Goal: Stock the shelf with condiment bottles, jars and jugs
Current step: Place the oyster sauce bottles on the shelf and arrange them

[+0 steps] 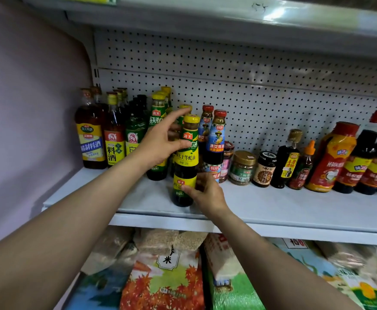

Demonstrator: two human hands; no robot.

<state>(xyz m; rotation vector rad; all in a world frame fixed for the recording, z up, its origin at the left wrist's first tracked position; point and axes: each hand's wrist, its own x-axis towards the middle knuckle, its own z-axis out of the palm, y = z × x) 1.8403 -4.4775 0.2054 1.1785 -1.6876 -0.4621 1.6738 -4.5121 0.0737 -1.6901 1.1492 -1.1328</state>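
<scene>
White metal shelf [272,204] carries the stock, largest first: rice bags [165,274] at 6 o'clock below. The yellow-capped oyster sauce bottle [186,162] stands upright at centre. Left hand [160,142], at 9 o'clock, curls round its upper label; right hand [205,193], at 5 o'clock, pinches its base.

Head camera looks forward and slightly down, close to the shelf [272,204] mid-frame, its pegboard back [250,74] filling the upper frame.
</scene>
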